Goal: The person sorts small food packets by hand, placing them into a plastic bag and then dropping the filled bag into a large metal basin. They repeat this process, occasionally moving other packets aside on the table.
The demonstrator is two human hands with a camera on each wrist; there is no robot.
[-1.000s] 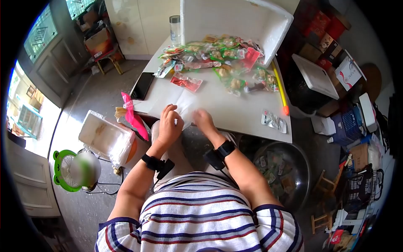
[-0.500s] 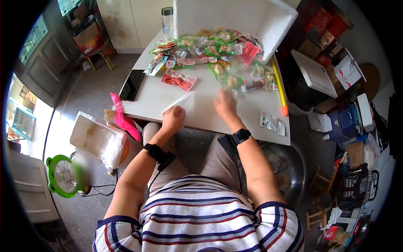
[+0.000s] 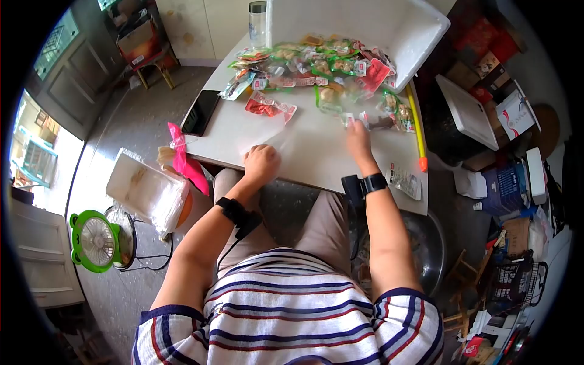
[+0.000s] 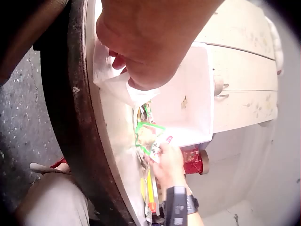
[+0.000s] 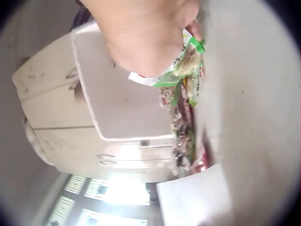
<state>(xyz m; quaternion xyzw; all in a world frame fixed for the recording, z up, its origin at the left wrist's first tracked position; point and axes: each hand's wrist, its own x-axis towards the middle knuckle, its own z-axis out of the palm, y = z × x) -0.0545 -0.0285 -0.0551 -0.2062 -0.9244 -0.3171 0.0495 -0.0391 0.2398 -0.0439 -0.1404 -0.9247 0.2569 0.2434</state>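
Note:
In the head view my left hand (image 3: 262, 164) is at the table's near edge with its fingers curled. The left wrist view has this hand (image 4: 141, 42) gripping a thin white plastic bag (image 4: 129, 92). Farther forward and to the right, my right hand (image 3: 359, 143) is beside the pile of snack packets (image 3: 304, 64). A green-edged clear packet (image 5: 188, 66) of pale pieces is pinched by the right hand (image 5: 146, 37) in the right wrist view. The same packet (image 4: 149, 135) shows in the left wrist view.
On the white table (image 3: 316, 161) are a red packet (image 3: 271, 107), a phone (image 3: 201, 112), a silver packet (image 3: 404, 181), a yellow stick (image 3: 417, 128) and a bottle (image 3: 257, 25). A foam box (image 3: 359, 30) stands behind the pile. A metal basin (image 3: 431, 249) is below right.
My right hand has moved forward and right, away from the left hand, and has taken hold of a green-edged packet. The left hand remains near the table edge with the bag.

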